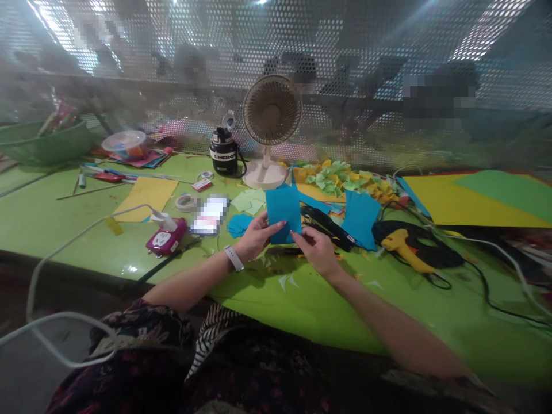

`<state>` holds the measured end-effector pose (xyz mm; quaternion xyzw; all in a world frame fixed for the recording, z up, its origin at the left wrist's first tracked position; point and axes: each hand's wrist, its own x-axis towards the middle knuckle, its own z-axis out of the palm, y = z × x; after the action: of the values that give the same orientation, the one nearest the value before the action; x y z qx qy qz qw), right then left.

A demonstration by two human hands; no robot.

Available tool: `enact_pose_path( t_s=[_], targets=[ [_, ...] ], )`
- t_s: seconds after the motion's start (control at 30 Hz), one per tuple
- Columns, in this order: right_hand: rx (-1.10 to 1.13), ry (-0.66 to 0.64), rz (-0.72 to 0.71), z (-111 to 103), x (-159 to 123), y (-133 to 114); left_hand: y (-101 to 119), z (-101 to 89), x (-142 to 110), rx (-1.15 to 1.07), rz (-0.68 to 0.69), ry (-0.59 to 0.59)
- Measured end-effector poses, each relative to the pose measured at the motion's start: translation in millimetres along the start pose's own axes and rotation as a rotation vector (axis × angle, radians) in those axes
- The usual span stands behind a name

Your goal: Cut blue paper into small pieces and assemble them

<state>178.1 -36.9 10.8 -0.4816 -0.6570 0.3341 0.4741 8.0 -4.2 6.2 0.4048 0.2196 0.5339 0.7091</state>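
A rectangular sheet of blue paper [283, 210] is held upright between both hands above the green table. My left hand [257, 234], with a pale band on its wrist, pinches the sheet at its left side, thumb across the front. At the lower right corner, my right hand [316, 246] grips the same sheet between thumb and fingers. Just behind the right hand lies a black stapler-like tool [325, 225], partly hidden. More blue paper pieces [361, 215] lie to its right, and small blue cut pieces [240, 225] sit left of the sheet.
A yellow glue gun [407, 250] with a black cable lies at right. Left stand a purple power socket [167, 237] with a white cord and a lit phone [210, 214]. A fan [272, 112], black bottle [224, 152] and green-yellow paper pieces [336, 177] are at the back.
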Motion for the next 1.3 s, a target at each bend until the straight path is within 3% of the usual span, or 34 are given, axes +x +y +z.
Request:
enact_pose_path(
  t_s=[0.1,0.27,0.37,0.6,0.8,1.3],
  targets=[
    [0.003,-0.016,-0.003,-2.9,0.4,-2.1,2.3,1.3,-0.2,0.000,-0.007,0.017],
    [0.112,0.137,0.035,-12.2,8.3,-3.9,4.7,3.8,-3.1,0.030,-0.084,-0.007],
    [0.164,0.134,0.058,-15.3,12.8,-3.7,1.8,2.7,-4.3,0.057,-0.124,-0.040],
    [0.104,0.177,0.030,-15.9,11.9,-6.2,-5.6,-2.7,-3.7,0.083,-0.167,-0.051],
    [0.093,0.244,0.034,-16.1,12.7,-3.1,-1.6,-0.1,-5.2,0.245,-0.284,-0.018],
    [0.118,0.098,0.040,-18.6,12.4,-9.4,-1.7,-1.4,-4.4,0.364,-0.158,0.029]
  ],
)
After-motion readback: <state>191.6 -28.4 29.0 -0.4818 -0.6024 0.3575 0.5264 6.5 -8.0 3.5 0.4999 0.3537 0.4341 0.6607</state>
